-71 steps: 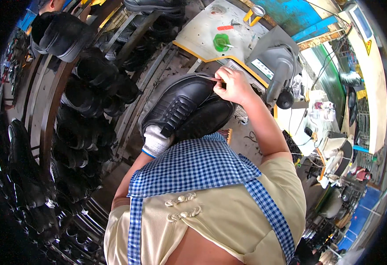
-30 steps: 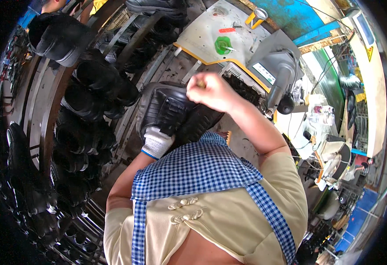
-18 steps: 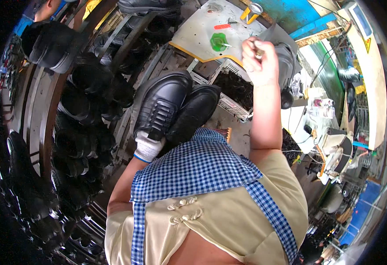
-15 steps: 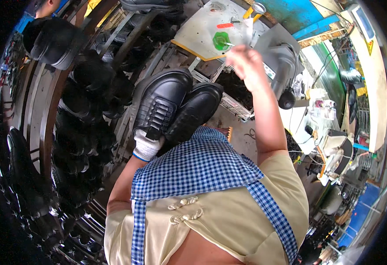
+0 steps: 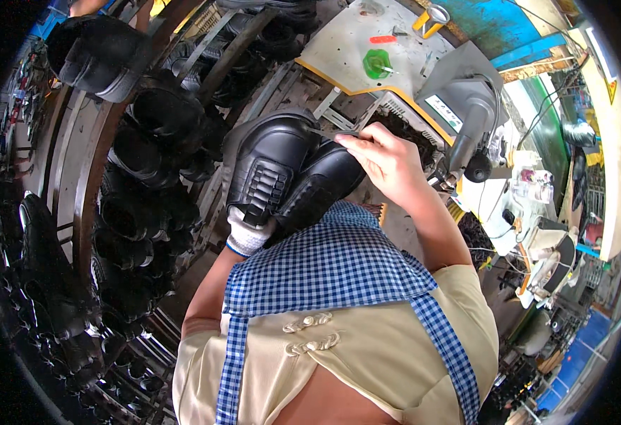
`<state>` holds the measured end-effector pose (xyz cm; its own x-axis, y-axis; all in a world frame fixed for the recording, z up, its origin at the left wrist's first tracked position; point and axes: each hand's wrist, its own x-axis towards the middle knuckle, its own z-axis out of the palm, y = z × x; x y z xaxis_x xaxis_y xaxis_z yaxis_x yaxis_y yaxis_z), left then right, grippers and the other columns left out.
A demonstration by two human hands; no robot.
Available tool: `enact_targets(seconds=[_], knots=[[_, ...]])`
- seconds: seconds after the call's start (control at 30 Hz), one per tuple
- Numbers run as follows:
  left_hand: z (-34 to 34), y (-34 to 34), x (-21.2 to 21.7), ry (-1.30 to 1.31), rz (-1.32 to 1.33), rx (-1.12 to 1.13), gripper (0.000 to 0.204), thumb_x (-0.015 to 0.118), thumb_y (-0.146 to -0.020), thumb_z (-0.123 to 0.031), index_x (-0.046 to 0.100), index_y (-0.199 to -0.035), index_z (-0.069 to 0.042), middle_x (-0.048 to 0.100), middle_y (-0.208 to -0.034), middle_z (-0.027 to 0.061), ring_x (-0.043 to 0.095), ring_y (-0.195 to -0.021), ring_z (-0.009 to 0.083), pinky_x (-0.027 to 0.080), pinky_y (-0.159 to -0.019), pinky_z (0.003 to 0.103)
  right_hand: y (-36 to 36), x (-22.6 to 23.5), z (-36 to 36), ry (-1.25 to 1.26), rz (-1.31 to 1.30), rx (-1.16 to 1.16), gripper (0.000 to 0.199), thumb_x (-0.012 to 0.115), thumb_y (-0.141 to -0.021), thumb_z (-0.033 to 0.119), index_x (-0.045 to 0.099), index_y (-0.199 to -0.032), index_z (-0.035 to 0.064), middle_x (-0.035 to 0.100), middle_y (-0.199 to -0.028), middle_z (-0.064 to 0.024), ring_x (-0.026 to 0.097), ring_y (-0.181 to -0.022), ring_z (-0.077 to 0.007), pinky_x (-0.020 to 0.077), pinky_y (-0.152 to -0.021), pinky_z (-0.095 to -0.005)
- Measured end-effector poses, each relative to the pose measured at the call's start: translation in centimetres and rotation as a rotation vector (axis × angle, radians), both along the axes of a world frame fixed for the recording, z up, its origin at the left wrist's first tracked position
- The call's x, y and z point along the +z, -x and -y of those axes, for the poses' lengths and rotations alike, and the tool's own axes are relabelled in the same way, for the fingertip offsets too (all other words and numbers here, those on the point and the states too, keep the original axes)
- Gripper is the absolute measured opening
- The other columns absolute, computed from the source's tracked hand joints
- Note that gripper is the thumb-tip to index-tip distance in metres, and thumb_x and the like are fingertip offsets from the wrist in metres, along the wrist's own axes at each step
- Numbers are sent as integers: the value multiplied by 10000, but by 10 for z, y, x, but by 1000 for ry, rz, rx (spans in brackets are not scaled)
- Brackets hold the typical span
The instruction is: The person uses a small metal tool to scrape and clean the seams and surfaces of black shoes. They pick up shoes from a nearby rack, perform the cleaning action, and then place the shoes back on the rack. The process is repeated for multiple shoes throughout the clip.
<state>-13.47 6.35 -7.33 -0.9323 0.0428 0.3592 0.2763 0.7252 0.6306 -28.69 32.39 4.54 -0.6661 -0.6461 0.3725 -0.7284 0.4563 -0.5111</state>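
Right hand [image 5: 388, 159], bare, is closed in a pinch on a thin tool [image 5: 322, 132] whose tip rests on the toe area of a black leather shoe [image 5: 268, 159]. Left hand [image 5: 248, 234] wears a white knit glove and grips the heel ends of that shoe and of a second black shoe [image 5: 321, 184] lying just beside it; the pair is held together, toes pointing away from the person, directly between the two hands.

Beyond the right hand stands a grey machine [image 5: 466, 106]. Its sloped top face carries a small white rectangular label [image 5: 443, 113] with dark print and a coloured stripe; the print is too small to make out. Further beyond lies a pale work board [image 5: 367, 42] with a yellow edge. On it sit a round green lid or dish [image 5: 377, 64], a short red marker-like stick [image 5: 383, 40] and a yellow-handled cup [image 5: 434, 15]. To the far right of the right hand a pale panel bears a yellow triangular sign [image 5: 611, 88].

To the left of the left hand, curved metal racks [image 5: 87, 177] hold rows of black shoes [image 5: 162, 113]. Below both hands a blue-and-white checked apron [image 5: 325, 269] covers a cream garment.
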Motion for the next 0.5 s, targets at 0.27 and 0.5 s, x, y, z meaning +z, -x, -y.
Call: enact_targets(seconds=[0.27,0.5], knots=[[0,-7,-6,-170,44,45,471,615,-645,11,714,-1102,-46,694,-1149,140,646,-1126,329,489,-1024,452,-7,14,13,-151,-199,-44,398,693,-802,43,712,-1182,160,562,-888,-36,606,-600,-187,528,-523,-320],[-8,-1,-9,-229,-32,90,482,620,-647,6,709,-1118,-43,683,-1177,147,633,-1150,333,477,-1038,458,0,0,36,-325,-228,-29,370,611,-863,147,668,-1226,106,557,-907,-70,642,-669,-219,539,-539,-353]])
